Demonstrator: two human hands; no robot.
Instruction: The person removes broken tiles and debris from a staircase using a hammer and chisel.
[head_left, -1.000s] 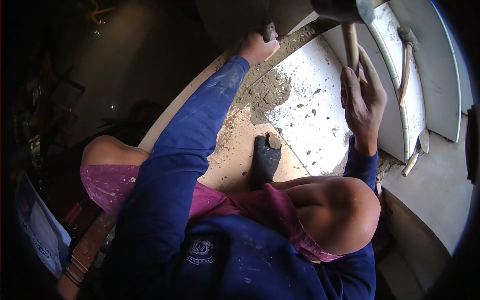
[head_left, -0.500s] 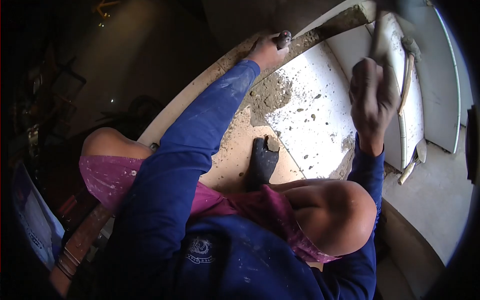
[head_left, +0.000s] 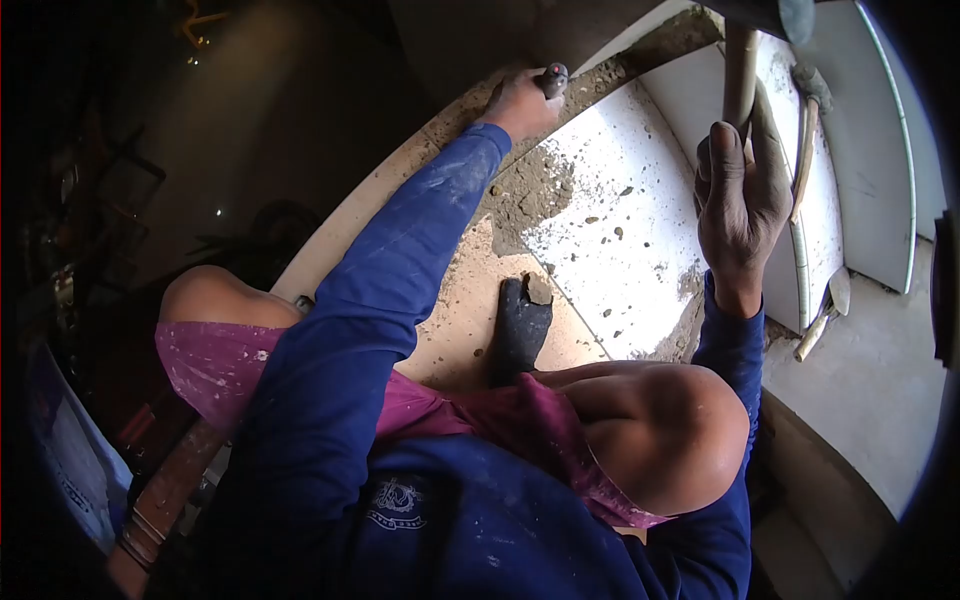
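My left hand (head_left: 522, 106) is wrapped around a dark, round-ended chisel (head_left: 554, 80), with a red spot on its top end. Its lower part is hidden by my hand, down at the mortar-covered strip (head_left: 600, 85) along the tile edge. My right hand (head_left: 745, 205) is raised towards the camera, closed round the wooden handle of a hammer (head_left: 740, 75). The hammer's dark head is partly cut off at the top of the view. Crumbled mortar (head_left: 535, 190) lies beside my left hand on the white tile (head_left: 610, 230).
A second hammer (head_left: 808, 130) lies on the tiles at right, with a small trowel (head_left: 828, 312) below it. Large pale tiles (head_left: 870, 150) lean at far right. My dark-covered foot (head_left: 520, 330) rests on the beige tile (head_left: 465, 320). Mortar bits are scattered around.
The hammer and my right hand were blurred by motion and now show more sharply, with the wooden handle visible. My left hand keeps its grip on the chisel, shifted slightly left in view.
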